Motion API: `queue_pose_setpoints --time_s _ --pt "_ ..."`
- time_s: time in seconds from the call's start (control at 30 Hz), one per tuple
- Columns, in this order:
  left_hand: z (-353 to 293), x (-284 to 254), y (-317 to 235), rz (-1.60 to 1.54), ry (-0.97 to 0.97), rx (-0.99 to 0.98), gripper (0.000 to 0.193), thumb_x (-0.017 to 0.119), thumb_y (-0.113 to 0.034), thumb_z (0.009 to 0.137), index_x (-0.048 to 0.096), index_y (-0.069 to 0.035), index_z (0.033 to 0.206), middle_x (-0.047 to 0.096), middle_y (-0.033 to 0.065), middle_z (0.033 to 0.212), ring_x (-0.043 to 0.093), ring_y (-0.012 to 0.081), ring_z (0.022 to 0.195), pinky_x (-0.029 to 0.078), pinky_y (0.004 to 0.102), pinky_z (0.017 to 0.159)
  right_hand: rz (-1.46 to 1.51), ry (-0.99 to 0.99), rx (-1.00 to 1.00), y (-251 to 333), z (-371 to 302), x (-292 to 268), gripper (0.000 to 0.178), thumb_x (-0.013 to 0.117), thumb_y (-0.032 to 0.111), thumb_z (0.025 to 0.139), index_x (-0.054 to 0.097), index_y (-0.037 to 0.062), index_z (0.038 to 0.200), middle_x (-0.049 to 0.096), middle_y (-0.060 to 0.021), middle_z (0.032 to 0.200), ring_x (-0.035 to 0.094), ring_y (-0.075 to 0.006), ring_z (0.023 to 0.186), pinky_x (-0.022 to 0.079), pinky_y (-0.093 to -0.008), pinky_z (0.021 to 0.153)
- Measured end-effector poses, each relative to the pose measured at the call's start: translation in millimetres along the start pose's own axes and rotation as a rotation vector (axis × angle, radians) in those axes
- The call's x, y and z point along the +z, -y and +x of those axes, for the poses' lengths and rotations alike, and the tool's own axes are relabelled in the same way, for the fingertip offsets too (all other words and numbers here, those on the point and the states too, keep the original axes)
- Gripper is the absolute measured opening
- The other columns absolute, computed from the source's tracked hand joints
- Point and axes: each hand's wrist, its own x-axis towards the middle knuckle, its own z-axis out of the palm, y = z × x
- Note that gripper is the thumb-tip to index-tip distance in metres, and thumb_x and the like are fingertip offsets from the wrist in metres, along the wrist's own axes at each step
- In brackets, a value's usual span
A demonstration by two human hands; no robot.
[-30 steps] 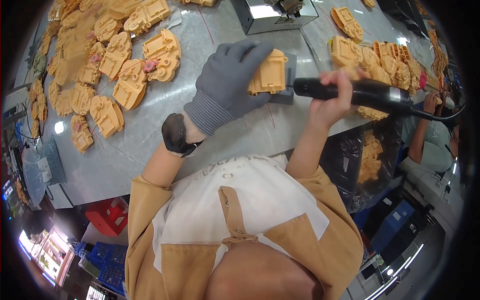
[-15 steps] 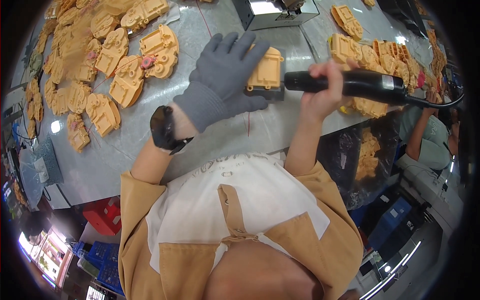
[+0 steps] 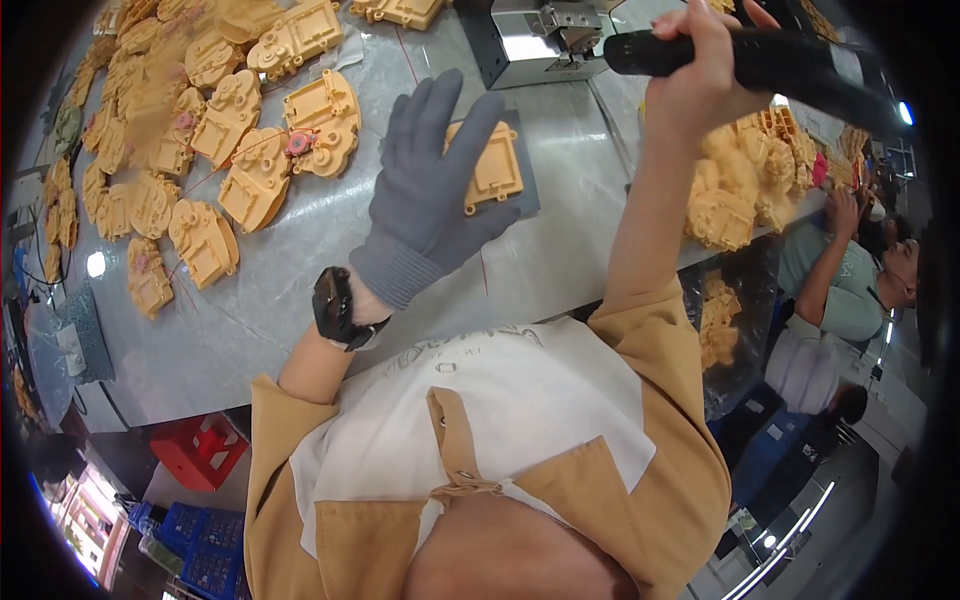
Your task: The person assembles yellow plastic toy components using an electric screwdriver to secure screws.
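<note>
My left hand (image 3: 425, 190), in a grey knitted glove, has its fingers stretched out and spread. Its forefinger and thumb lie at the left and near sides of a yellow-orange plastic housing (image 3: 497, 170), which rests on a dark flat block (image 3: 529, 178). My bare right hand (image 3: 705, 85) is raised at the upper right, fingers wrapped round a thick black electric screwdriver (image 3: 800, 68). The tool's blunt nose points left, apart from the housing; its bit does not show.
Many similar yellow housings (image 3: 235, 115) cover the table's left, some with red wires. More housings (image 3: 725, 205) lie beyond my right forearm. A metal machine (image 3: 545, 55) stands at the far middle. Another person (image 3: 830, 265) sits at the right. A red stool (image 3: 200, 450) stands below the table.
My right hand has lifted the screwdriver up and to the right, away from the housing. My left hand has shifted slightly left on the housing, uncovering more of its right side.
</note>
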Motion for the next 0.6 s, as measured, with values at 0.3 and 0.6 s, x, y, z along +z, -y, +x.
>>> queue_pose_setpoints --time_s 0.3,0.6 --pt "-29 9 34 -0.178 -0.012 -0.113 0.081 0.083 -0.037 0.061 0.049 -0.008 0.129 0.057 0.0153 0.118 0.054 0.0351 0.112 0.036 0.0493 0.104 -0.182 0.092 0.12 -21 0 33 0.034 0.06 -0.006 0.076 0.048 -0.003 0.108 0.056 -0.005 0.063 0.053 -0.012 0.048 0.042 -0.0233 0.048" --pt "-32 15 42 -0.238 -0.095 -0.004 0.079 0.083 -0.031 0.064 0.048 -0.003 0.129 0.057 0.0167 0.123 0.054 0.0342 0.114 0.033 0.0464 0.108 0.156 0.143 0.176 47 -59 5 0.044 0.057 -0.01 0.076 0.04 -0.0017 0.115 0.058 -0.0094 0.063 0.053 -0.0152 0.046 0.048 -0.0296 0.049"
